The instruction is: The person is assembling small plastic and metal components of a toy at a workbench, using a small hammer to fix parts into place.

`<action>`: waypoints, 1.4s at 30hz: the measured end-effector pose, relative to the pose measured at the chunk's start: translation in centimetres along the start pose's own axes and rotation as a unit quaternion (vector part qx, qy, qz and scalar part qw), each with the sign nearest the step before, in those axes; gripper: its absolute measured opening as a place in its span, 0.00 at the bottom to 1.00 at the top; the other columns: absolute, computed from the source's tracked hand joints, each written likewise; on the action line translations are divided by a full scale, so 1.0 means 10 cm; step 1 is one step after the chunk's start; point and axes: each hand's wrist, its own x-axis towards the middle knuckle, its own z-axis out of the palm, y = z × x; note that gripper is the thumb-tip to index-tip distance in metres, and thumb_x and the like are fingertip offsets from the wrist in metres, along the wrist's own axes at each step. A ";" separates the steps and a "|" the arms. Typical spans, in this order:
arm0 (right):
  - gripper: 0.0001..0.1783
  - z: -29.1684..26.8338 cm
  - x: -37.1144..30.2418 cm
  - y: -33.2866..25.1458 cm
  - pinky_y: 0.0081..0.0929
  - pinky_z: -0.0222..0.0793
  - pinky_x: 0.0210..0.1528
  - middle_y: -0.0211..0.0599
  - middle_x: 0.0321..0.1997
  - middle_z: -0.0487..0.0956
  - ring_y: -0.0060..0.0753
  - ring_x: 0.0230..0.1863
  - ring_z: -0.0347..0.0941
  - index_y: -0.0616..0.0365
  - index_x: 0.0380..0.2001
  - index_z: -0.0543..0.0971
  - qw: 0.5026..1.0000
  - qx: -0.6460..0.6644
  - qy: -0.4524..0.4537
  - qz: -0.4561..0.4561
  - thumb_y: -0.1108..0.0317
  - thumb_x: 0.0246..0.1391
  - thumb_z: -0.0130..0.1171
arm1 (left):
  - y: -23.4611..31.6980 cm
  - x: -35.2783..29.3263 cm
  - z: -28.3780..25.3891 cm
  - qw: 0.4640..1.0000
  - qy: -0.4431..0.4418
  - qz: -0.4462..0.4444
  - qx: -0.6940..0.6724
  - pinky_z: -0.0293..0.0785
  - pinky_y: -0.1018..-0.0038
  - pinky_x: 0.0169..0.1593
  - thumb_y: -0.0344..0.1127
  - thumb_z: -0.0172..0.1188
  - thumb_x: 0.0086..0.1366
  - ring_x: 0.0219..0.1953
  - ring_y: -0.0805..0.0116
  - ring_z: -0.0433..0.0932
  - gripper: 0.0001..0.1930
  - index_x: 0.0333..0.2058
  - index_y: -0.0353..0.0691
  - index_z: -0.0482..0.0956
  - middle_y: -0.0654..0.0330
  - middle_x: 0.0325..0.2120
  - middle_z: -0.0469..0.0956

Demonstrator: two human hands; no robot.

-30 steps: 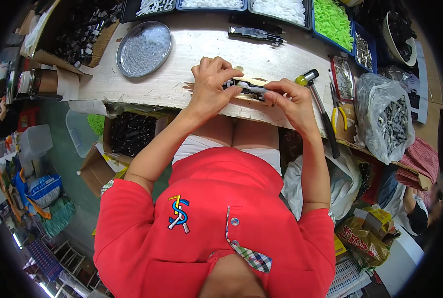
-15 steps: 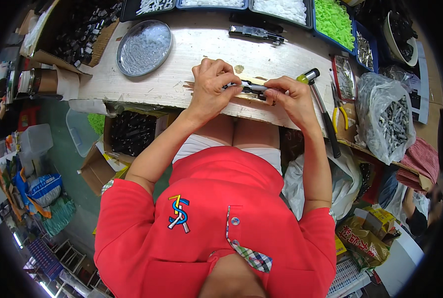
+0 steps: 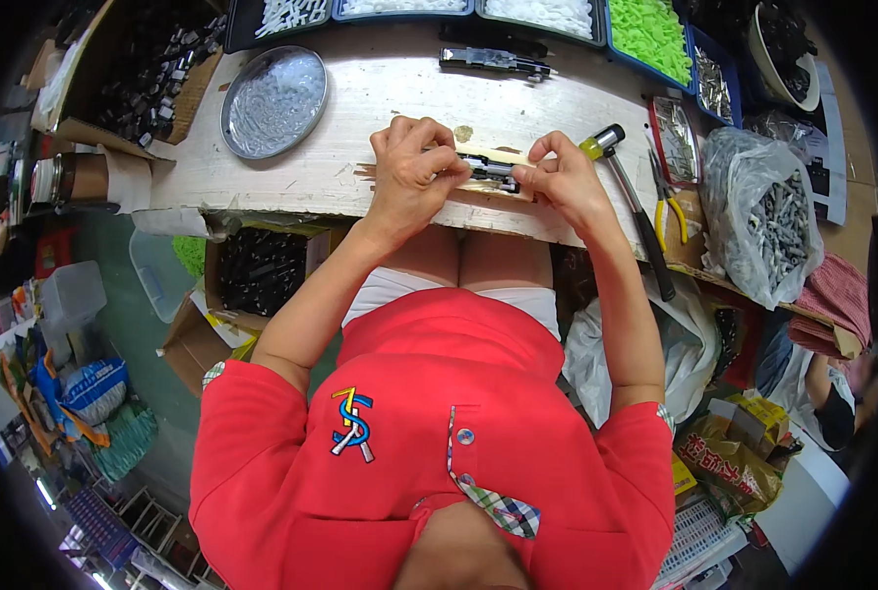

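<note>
Near the front edge of the bench lies a slim black and silver mechanical part [image 3: 491, 171], resting along a pale yellowish strip [image 3: 503, 155]. My left hand [image 3: 414, 175] is closed on the left end of this part, its fingertips pinched and covering that end. At the other end, my right hand [image 3: 565, 185] has its thumb against the part, with the forefinger curled just above. A similar black assembly [image 3: 495, 63] sits farther back on the bench. To the left of it stands a round metal dish [image 3: 274, 102] smeared with clear grease.
On the right lie a hammer [image 3: 639, 211], yellow-handled pliers [image 3: 671, 208] and a clear bag of grey metal parts [image 3: 768, 221]. Trays of white pieces [image 3: 542, 15] and green pieces [image 3: 649, 37] line the back. A cardboard box [image 3: 178, 108] of black parts stands left.
The right thumb and forefinger have opened a little from their pinch at the part's right end. More of the part shows between my hands. The whole view has shifted slightly.
</note>
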 end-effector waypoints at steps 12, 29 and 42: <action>0.13 -0.02 0.14 0.23 0.15 0.56 0.16 0.30 0.16 0.72 0.16 0.16 0.64 0.58 0.24 0.66 0.995 0.075 -0.026 -0.053 0.73 0.42 0.63 | 0.07 0.05 -0.01 1.000 0.004 0.004 0.000 0.52 0.70 0.41 0.29 0.63 0.41 0.35 0.67 0.66 0.04 0.18 0.45 0.76 0.67 0.26 0.71; 0.16 -1.95 1.39 -1.45 0.36 0.66 0.38 0.33 0.39 0.72 0.40 0.41 0.68 0.48 0.39 0.76 0.603 -0.426 0.562 -0.372 0.64 0.42 0.59 | 0.09 0.05 -0.02 1.000 -0.001 0.009 -0.013 0.53 0.68 0.42 0.29 0.62 0.40 0.35 0.65 0.66 0.05 0.20 0.45 0.75 0.66 0.27 0.71; 0.16 -1.76 1.85 -2.14 0.39 0.55 0.45 0.21 0.45 0.72 0.31 0.49 0.64 0.43 0.40 0.77 0.649 -0.462 0.441 -0.414 0.54 0.47 0.56 | 0.05 0.05 -0.05 1.000 0.013 0.028 -0.006 0.54 0.67 0.41 0.30 0.62 0.42 0.36 0.66 0.67 0.06 0.21 0.44 0.75 0.65 0.28 0.71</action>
